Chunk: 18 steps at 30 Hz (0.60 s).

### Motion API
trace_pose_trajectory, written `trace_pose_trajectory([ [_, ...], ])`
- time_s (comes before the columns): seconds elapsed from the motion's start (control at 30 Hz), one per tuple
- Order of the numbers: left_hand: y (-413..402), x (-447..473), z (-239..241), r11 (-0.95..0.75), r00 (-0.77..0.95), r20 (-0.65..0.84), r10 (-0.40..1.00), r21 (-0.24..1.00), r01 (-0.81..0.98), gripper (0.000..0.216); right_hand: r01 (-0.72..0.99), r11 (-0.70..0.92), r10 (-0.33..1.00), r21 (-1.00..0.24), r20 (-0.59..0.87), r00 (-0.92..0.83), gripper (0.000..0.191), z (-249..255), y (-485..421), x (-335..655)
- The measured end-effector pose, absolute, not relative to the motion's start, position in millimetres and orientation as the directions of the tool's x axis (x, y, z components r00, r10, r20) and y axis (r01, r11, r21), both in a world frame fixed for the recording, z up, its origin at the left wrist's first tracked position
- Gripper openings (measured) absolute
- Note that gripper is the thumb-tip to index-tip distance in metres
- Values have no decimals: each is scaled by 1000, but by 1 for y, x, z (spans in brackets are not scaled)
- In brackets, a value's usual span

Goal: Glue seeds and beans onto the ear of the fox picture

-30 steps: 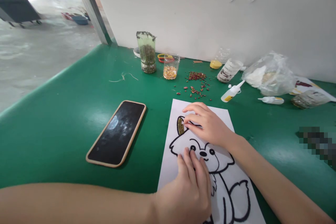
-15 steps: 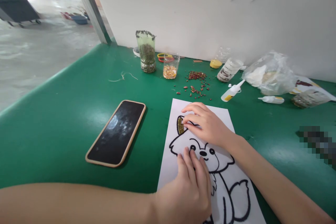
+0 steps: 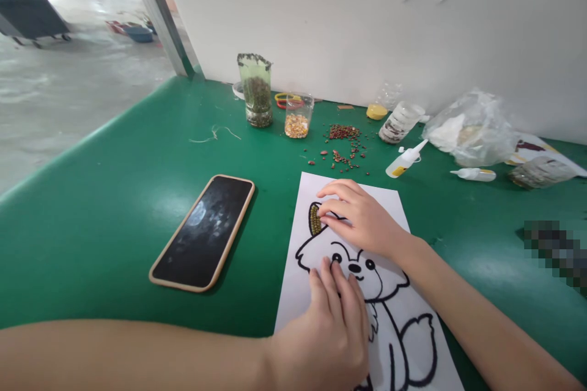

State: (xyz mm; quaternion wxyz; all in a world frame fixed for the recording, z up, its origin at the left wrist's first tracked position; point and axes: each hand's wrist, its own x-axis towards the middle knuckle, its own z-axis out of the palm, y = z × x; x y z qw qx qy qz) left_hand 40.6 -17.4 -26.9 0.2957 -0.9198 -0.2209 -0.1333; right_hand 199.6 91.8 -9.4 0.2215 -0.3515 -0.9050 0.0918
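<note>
A white sheet of paper with a fox drawn in thick black outline lies on the green table. Small green-brown seeds fill part of the fox's left-hand ear in tight rows. My right hand is over the top of the drawing. Its thumb and index fingertips are close together at the edge of the seeds; anything between them is too small to make out. Lower down, my left hand rests flat on the paper over the fox's face and chest, fingers stretched out and holding nothing.
Left of the paper lies a phone. Behind stand a green cup of seeds and a clear cup of corn kernels. Loose reddish beans, a glue bottle, a second glue bottle and a plastic bag are farther right.
</note>
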Motion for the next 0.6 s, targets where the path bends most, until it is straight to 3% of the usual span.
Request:
trace_pose_trajectory([
  [0.17,-16,40,-26,-730,872,371,319,-491,475,43,609,732,680,-305,365,-635,11,-9,96,205],
  [0.4,-17,40,-25,-730,870,375,319,-489,478,43,872,435,821,-223,497,-282,23,-18,120,242],
  [0.6,-16,40,-24,-735,871,367,326,-481,477,43,914,392,857,-108,405,-319,42,-30,129,235],
])
